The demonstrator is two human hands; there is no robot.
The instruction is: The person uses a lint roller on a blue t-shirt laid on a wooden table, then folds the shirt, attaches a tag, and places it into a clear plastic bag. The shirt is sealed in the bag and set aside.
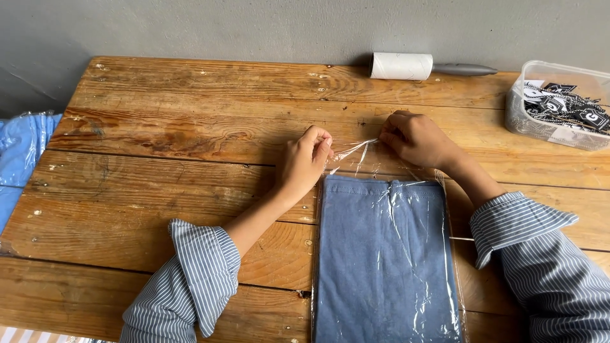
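At the near edge of the tabletop (pixel 159 216), right of centre, we see a folded blue denim garment (pixel 381 254) lying flat inside a clear plastic bag (pixel 419 298), its lower end cut off by the frame. Striped rolled-up sleeves (pixel 197 279) cover both forearms on either side of it.

Just past the garment's far edge, the bag's open flap (pixel 356 152) sticks up, crinkled. The left hand (pixel 305 162) has its grip pinched together on the flap's left corner, fingers curled in. The right hand (pixel 419 140) pinches the flap's right corner, grip closed on the film, knuckles toward us. Both hands sit mid-tabletop, near each other, flap stretched between them.

Off the left edge, more blue fabric in plastic wrap (pixel 22 149), partly out of view.

Far right corner: a clear plastic tub (pixel 527 117) holding black-and-white tags (pixel 569 108). At the far edge, right of centre, a lint roller (pixel 401 66) lies on its side, white roll left, grey handle pointing right toward the tub, not touching it. Grey wall (pixel 254 28) behind.
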